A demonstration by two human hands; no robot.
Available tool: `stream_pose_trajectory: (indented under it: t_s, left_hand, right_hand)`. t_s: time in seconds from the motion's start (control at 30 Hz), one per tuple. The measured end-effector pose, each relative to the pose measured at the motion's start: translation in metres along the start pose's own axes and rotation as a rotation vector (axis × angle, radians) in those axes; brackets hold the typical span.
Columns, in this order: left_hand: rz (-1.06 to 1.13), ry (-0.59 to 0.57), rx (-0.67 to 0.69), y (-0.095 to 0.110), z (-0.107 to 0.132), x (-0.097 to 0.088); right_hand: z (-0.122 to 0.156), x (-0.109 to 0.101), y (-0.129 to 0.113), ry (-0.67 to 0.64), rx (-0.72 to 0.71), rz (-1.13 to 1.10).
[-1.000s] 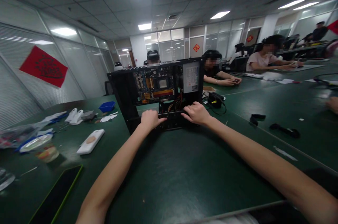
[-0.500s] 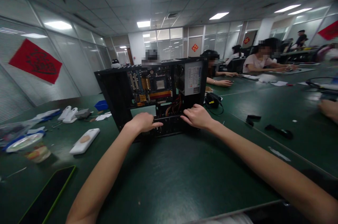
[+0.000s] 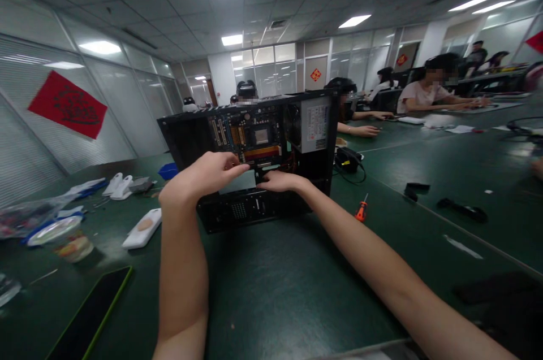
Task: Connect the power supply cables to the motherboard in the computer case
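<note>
An open black computer case (image 3: 186, 139) lies on its side on the green table (image 3: 288, 281), showing the motherboard (image 3: 250, 142) and a grey power supply (image 3: 314, 122). My left hand (image 3: 201, 176) is raised in front of the case opening, fingers pinched together near the motherboard's lower edge; what they pinch is too small to see. My right hand (image 3: 282, 181) reaches into the lower part of the case, fingers stretched flat and pointing left, touching the inner frame beside the cables.
A small orange screwdriver (image 3: 361, 210) lies right of the case. A white phone-like object (image 3: 142, 228), a dark tablet (image 3: 91, 315), plastic lids and white parts lie on the left. Black pieces (image 3: 460, 210) lie on the right. Other people sit at tables behind.
Both hands left the case's bottom front edge and moved up into the opening. The left hand lifted and pinched its fingers. The orange screwdriver, hidden before, now shows.
</note>
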State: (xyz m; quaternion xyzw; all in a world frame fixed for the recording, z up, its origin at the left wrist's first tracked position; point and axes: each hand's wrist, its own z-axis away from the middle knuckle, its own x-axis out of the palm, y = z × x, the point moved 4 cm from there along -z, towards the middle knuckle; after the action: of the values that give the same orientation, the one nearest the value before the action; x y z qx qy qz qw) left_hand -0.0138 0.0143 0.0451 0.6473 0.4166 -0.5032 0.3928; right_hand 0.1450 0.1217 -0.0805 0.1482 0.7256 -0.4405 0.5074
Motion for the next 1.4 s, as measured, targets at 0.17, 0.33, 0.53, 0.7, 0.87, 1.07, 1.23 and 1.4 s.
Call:
stream_pose_trajectory:
  t_s: [0.17, 0.33, 0.53, 0.7, 0.87, 1.07, 1.23, 1.4]
  left_hand:
    - [-0.001, -0.083, -0.023, -0.007, -0.003, 0.011]
    - [-0.044, -0.033, -0.006, -0.007, -0.016, 0.018]
    - [-0.023, 0.020, 0.096, -0.011, -0.037, 0.036]
    - [0.212, -0.247, 0.338, 0.003, -0.031, 0.039]
    - [0.349, -0.045, 0.479, 0.025, -0.013, 0.012]
    - [0.330, 0.232, 0.499, 0.034, -0.009, 0.002]
    - [0.281, 0.311, 0.546, 0.034, -0.009, 0.000]
    - [0.243, 0.392, 0.576, 0.033, -0.009, -0.002]
  right_hand:
    - [0.003, -0.006, 0.006, 0.045, -0.029, -0.160]
    - [0.014, -0.028, 0.004, 0.256, 0.058, -0.931]
    - [0.034, -0.054, -0.033, 0.394, -0.145, -1.229]
    - [0.060, -0.070, -0.051, 0.385, -0.236, -1.013]
    - [0.071, -0.079, -0.053, 0.371, -0.263, -0.885]
    - [0.078, -0.082, -0.055, 0.432, -0.263, -0.748]
    - [0.080, -0.081, -0.060, 0.450, -0.251, -0.670]
    - [0.083, -0.081, -0.066, 0.444, -0.236, -0.650]
